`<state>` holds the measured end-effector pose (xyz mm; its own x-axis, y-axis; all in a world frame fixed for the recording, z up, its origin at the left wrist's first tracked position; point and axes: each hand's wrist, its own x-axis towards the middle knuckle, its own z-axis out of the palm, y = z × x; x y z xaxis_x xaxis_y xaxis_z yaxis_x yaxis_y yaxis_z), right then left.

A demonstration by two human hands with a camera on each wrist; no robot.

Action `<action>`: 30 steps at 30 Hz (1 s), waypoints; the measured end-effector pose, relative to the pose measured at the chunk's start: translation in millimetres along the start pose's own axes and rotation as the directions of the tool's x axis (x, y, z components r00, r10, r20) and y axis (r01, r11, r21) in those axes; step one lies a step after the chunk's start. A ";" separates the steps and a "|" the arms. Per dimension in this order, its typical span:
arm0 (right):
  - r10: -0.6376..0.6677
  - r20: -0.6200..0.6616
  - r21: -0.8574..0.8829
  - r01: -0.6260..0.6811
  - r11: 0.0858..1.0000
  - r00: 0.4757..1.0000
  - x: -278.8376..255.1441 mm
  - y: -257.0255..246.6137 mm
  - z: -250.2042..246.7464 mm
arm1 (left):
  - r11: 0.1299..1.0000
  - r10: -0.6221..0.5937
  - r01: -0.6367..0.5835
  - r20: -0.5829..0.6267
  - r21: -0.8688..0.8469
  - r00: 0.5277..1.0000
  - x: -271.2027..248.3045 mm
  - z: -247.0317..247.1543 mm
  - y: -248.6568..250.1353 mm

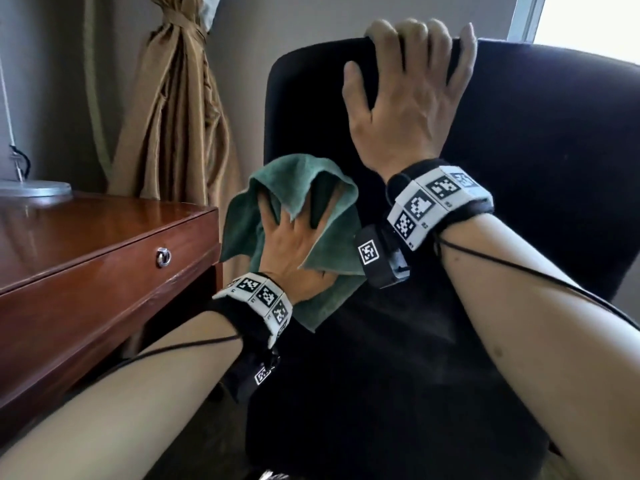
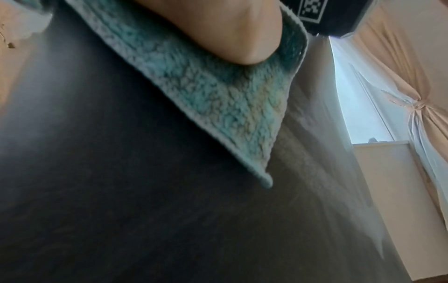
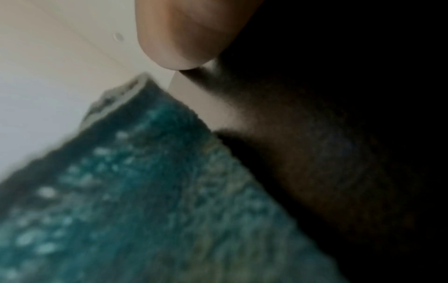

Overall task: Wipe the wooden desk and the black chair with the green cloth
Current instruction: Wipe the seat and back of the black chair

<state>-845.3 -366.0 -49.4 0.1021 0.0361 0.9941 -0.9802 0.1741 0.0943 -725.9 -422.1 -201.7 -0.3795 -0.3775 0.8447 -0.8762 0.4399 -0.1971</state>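
Observation:
The black chair (image 1: 536,150) faces me with its backrest upright. My left hand (image 1: 294,233) presses the green cloth (image 1: 239,223) flat against the lower left of the backrest, fingers spread and straight; a fold of cloth covers the fingertips. My right hand (image 1: 412,81) grips the backrest's top edge, fingers curled over it, thumb on the front. The wooden desk (image 1: 86,237) stands to the left of the chair. In the left wrist view a corner of the cloth (image 2: 218,99) hangs on the chair (image 2: 121,191) fabric. The right wrist view shows blurred cloth (image 3: 145,201) beside the chair (image 3: 339,134).
A silver lamp base (image 1: 34,187) sits on the desk's far left. The desk drawer has a metal ring pull (image 1: 162,257). A tied brown curtain (image 1: 176,109) hangs behind the desk corner. A bright window (image 1: 588,15) is at the upper right.

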 end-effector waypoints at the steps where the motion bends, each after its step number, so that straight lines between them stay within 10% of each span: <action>1: 0.003 -0.002 0.009 -0.003 1.000 1.000 -0.9 -0.7 1.1 | 1.000 0.022 -0.021 -0.035 0.014 0.999 0.1 1.6 -2.2; 8: -0.007 -0.102 0.067 0.014 0.998 0.995 -4.8 -1.3 7.4 | 0.974 -0.105 0.034 -0.314 -0.223 0.944 1.4 11.5 6.8; 14: -0.015 -0.145 0.097 0.029 0.995 0.989 -5.1 -0.7 9.6 | 0.991 0.052 -0.050 0.019 -0.123 0.998 -53.9 41.6 37.7; 22: -0.061 -0.072 0.086 0.067 0.994 0.996 -6.8 -5.8 9.8 | 0.993 -0.024 -0.003 -0.224 -0.121 0.974 -2.3 15.2 2.9; 30: -0.044 -0.095 0.071 0.050 0.996 0.994 -7.5 -17.7 11.7 | 0.993 -0.032 0.027 -0.036 -0.117 0.999 -31.8 40.1 7.9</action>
<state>-830.7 -380.8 -57.9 0.1604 0.1223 0.9794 -0.9833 0.1057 0.1479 -732.7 -439.2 -250.0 -0.3403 -0.3613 0.8681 -0.8455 0.5217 -0.1143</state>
